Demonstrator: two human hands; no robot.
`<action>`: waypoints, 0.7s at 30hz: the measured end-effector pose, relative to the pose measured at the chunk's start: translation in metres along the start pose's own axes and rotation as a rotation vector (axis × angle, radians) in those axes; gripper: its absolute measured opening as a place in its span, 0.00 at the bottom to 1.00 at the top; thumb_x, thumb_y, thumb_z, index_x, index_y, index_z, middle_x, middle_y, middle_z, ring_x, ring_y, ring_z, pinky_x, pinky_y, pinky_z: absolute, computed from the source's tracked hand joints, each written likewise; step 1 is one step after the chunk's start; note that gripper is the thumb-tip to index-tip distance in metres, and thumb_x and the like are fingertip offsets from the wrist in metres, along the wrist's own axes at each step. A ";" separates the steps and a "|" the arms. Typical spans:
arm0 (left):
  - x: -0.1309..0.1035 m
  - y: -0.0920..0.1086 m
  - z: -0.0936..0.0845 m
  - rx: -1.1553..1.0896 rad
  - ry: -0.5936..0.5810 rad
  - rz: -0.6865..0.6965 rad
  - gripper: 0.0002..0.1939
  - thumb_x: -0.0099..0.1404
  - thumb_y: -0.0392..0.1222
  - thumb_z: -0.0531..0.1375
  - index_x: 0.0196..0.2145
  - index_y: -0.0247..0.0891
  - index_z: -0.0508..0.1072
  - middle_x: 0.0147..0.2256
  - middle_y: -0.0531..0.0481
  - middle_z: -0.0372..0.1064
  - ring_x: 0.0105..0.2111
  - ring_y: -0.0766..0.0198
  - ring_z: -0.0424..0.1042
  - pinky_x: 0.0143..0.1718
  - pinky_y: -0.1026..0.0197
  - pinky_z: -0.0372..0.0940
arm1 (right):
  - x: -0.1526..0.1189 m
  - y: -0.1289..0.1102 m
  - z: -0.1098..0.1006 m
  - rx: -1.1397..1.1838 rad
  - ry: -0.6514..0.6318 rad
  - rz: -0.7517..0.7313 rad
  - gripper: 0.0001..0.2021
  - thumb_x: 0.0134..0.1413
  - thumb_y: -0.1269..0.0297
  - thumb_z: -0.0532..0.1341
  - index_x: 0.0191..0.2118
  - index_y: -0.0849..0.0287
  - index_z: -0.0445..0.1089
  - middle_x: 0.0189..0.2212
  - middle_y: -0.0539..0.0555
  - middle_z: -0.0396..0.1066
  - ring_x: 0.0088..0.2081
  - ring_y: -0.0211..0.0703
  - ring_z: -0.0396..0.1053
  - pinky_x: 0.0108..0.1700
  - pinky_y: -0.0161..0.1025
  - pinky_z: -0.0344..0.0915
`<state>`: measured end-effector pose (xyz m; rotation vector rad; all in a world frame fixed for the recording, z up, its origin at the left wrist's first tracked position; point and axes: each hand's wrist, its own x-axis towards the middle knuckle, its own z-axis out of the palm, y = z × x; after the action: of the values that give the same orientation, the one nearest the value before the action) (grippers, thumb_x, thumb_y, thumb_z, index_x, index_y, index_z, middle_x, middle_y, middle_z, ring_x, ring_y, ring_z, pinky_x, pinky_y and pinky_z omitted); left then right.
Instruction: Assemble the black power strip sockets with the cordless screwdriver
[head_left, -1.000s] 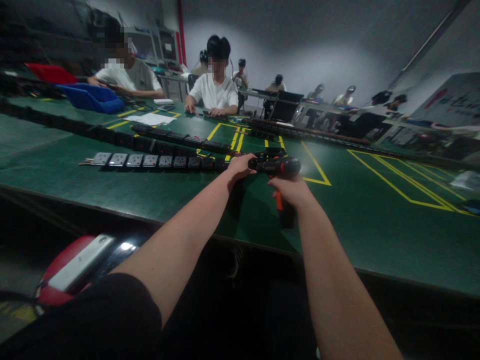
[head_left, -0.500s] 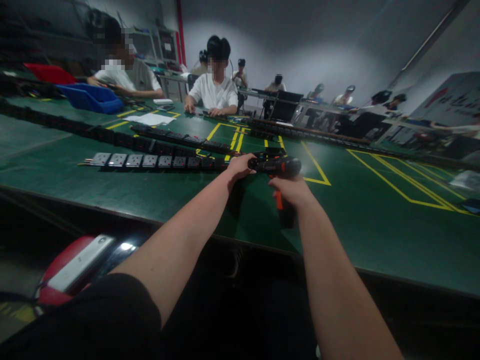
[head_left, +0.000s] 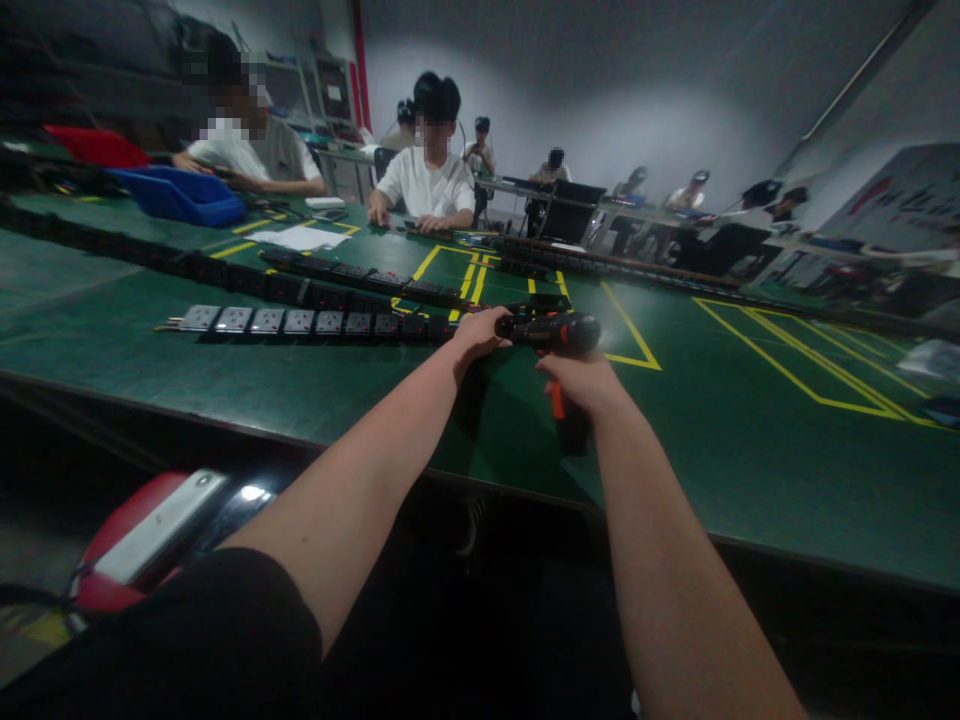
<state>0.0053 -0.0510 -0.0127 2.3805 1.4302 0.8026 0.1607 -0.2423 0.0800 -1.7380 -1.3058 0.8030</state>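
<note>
My right hand [head_left: 581, 380] is wrapped round the grip of a black and orange cordless drill [head_left: 566, 332], held level with its nose pointing left. The drill's front end is close beside my left hand [head_left: 478, 332]. My left hand is closed over the right end of a long black strip of sockets [head_left: 330, 323]; its fingertips are partly hidden. Grey socket faces show along the strip's left part, and loose wire ends stick out at its left tip. The drill's tip and the spot it meets are hidden behind my left fingers.
More dark strips [head_left: 285, 287] lie behind on the green table [head_left: 750, 480], marked with yellow tape. A blue bin [head_left: 180, 197], a red bin [head_left: 97, 147] and white paper [head_left: 300, 238] stand farther back. Co-workers [head_left: 427, 180] sit across. A phone [head_left: 161, 525] rests on a red stool below.
</note>
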 end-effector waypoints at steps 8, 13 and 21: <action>-0.002 0.001 0.000 0.001 0.022 0.004 0.31 0.59 0.52 0.69 0.59 0.52 0.73 0.55 0.50 0.79 0.56 0.48 0.76 0.59 0.53 0.66 | 0.001 0.001 0.000 -0.019 -0.030 -0.042 0.07 0.48 0.72 0.63 0.36 0.59 0.74 0.20 0.49 0.69 0.23 0.40 0.69 0.28 0.38 0.66; -0.004 0.004 -0.004 0.000 0.006 -0.002 0.31 0.59 0.50 0.69 0.60 0.51 0.72 0.55 0.49 0.79 0.56 0.48 0.76 0.59 0.52 0.65 | 0.003 0.003 -0.002 0.001 -0.022 -0.021 0.04 0.48 0.72 0.63 0.33 0.58 0.72 0.20 0.49 0.68 0.23 0.39 0.68 0.27 0.36 0.65; -0.005 0.005 -0.006 0.013 -0.002 0.003 0.31 0.60 0.50 0.69 0.61 0.50 0.72 0.55 0.48 0.79 0.57 0.47 0.76 0.60 0.52 0.65 | 0.004 0.002 -0.002 -0.010 -0.019 -0.006 0.06 0.47 0.72 0.63 0.34 0.60 0.73 0.19 0.49 0.68 0.23 0.40 0.68 0.29 0.38 0.64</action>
<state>0.0040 -0.0588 -0.0074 2.3931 1.4354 0.7936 0.1642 -0.2395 0.0791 -1.7376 -1.3291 0.8123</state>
